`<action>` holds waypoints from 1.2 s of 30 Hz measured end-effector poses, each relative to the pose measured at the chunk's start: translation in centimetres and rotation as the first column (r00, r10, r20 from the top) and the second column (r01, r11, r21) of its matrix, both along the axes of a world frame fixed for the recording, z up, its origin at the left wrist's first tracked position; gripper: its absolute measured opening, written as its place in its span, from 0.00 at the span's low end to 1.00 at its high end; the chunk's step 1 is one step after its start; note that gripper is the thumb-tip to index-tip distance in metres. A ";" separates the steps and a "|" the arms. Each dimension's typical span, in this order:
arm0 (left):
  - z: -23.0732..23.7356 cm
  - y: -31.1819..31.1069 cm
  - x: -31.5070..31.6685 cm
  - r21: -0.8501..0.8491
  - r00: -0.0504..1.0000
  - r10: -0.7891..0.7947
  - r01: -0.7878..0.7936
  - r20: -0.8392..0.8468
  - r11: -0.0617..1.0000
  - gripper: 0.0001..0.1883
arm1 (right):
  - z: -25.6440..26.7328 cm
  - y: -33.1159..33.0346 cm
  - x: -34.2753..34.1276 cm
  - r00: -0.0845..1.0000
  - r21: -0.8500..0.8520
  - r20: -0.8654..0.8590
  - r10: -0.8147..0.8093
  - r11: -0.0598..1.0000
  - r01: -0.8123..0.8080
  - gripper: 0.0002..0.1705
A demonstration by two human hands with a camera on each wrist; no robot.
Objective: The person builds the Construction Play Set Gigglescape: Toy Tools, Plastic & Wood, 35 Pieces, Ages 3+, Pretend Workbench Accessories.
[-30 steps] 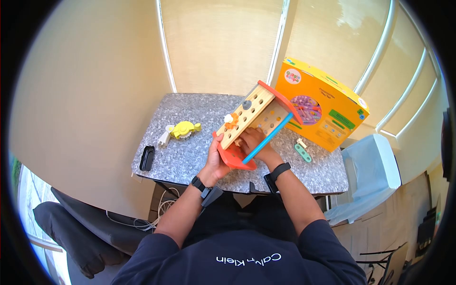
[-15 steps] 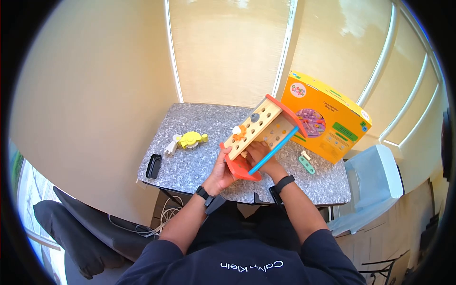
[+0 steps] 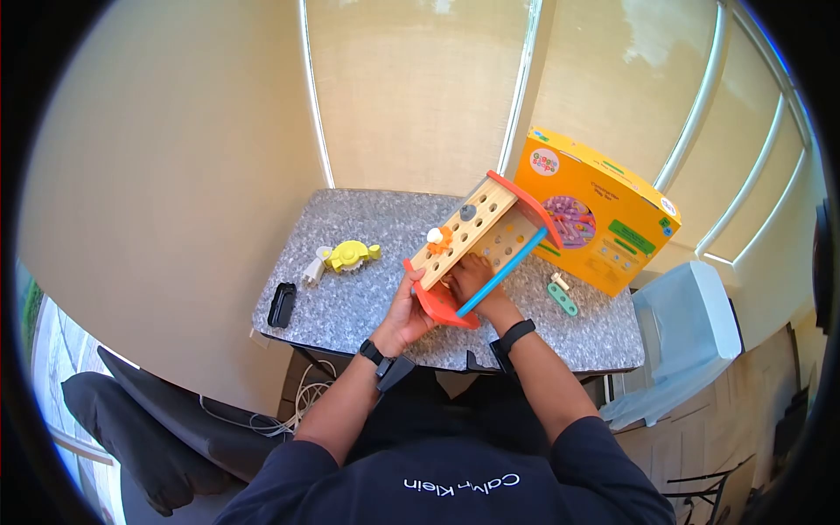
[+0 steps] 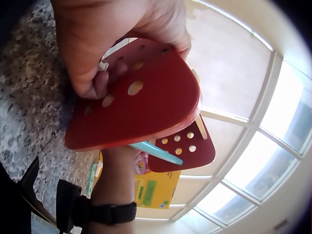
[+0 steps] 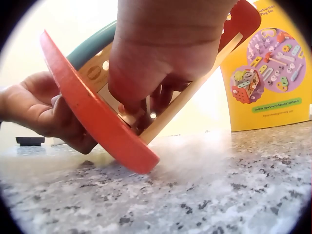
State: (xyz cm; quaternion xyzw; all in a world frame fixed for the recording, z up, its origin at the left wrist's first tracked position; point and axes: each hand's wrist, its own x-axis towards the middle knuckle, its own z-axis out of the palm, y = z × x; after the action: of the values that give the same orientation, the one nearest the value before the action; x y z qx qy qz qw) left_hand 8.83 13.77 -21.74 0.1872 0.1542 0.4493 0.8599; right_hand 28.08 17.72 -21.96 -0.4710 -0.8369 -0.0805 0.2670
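A wooden toy toolbox with red end panels (image 4: 146,107), a holed wooden board (image 3: 464,229) and a blue rod (image 3: 503,273) is held tilted above the table. My left hand (image 3: 407,317) grips its near red end, the thumb by the board's edge. Inside the box is my right hand (image 3: 474,278); in the right wrist view its fingers bend around a small pale piece (image 5: 127,118), their tips partly hidden. An orange piece with a white knob (image 3: 439,239) and a grey knob (image 3: 468,213) sit on the board.
On the speckled table (image 3: 350,306) lie a yellow toy piece (image 3: 350,255) with a white part, a black case (image 3: 282,304) and a green holed strip (image 3: 562,298). An orange-yellow carton (image 3: 604,210) stands at the back right, a covered chair (image 3: 687,332) beyond.
The head view has shifted, so the scene sits lower than at first. Both hands stay on the toolbox, with only slight movement of the right hand inside it.
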 end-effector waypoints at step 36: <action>-0.7 -0.3 0.7 -0.006 0.998 0.048 -0.048 -0.033 0.999 0.38 | 0.5 0.4 0.8 0.980 -0.062 0.132 0.149 0.988 -0.142 0.23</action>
State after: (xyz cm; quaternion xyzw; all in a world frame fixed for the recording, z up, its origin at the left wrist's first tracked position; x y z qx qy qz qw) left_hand 9.53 13.48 -22.49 0.1877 0.1745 0.4661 0.8468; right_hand 28.87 18.15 -21.47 -0.4085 -0.8873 -0.0711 0.2019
